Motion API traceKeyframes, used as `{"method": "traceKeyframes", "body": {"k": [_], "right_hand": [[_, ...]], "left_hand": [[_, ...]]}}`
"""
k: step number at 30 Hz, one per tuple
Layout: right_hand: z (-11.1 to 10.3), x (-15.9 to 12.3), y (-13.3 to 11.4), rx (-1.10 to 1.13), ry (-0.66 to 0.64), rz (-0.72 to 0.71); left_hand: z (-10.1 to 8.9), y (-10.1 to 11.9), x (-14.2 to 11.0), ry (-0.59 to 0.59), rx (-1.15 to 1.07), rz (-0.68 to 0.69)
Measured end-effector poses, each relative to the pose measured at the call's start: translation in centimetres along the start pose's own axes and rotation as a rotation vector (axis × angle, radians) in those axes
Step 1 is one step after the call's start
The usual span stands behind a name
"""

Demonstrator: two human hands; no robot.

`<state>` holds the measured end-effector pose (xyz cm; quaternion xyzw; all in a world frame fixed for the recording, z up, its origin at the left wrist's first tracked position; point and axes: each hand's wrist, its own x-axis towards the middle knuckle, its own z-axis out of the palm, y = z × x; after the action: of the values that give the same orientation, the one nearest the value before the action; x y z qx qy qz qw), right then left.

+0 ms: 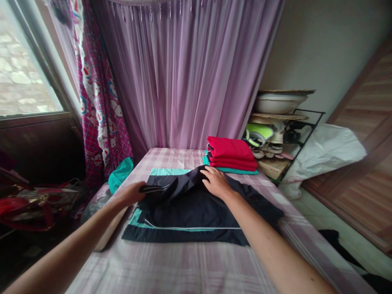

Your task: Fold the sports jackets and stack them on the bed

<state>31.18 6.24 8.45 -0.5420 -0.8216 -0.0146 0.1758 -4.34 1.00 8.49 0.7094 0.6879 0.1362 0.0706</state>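
Note:
A dark navy garment (196, 212) with thin white piping lies spread on the bed, rumpled in the middle. My left hand (134, 193) is closed on its left edge, where layers of cloth and a white-lined strip bunch up. My right hand (217, 182) rests on a raised fold near the far edge, its fingers apart on the fabric. Turquoise cloth (168, 172) shows beneath the garment at the far left and along the near side. Just beyond my right hand stands a stack of folded red clothes (231, 153), with turquoise and dark layers in it.
The bed has a pink-and-white checked sheet (171, 265). Purple curtains (190, 81) hang behind it. On the right are a rack (309, 139) with shoes and a basin (280, 102), and a white sack (327, 151). A turquoise bag (120, 174) lies at the left edge.

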Motion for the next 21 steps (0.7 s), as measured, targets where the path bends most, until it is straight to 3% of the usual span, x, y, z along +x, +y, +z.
{"method": "traceKeyframes", "body": {"k": [2, 3, 8, 13, 17, 21], "right_hand": [[-0.5, 0.6, 0.0, -0.001, 0.039, -0.015], [-0.8, 0.9, 0.1, -0.007, 0.056, -0.008], [-1.2, 1.5, 2.4, -0.047, 0.051, 0.193], [1.1, 0.2, 6.1, -0.102, -0.175, 0.374], [2.5, -0.2, 7.9, -0.067, -0.164, 0.361], [2.8, 0.5, 8.9, -0.030, -0.134, 0.324]], "left_hand": [[-2.5, 0.2, 1.2, 0.379, -0.167, -0.159], [-3.9, 0.5, 1.8, 0.490, -0.206, -0.183], [-9.8, 2.6, 4.3, 0.870, -0.300, -0.121], [-11.1, 3.9, 5.4, 1.022, -0.361, -0.018], [-10.9, 3.6, 5.2, 1.080, -0.321, -0.061], [-10.7, 2.2, 5.3, 0.988, -0.301, -0.221]]}}
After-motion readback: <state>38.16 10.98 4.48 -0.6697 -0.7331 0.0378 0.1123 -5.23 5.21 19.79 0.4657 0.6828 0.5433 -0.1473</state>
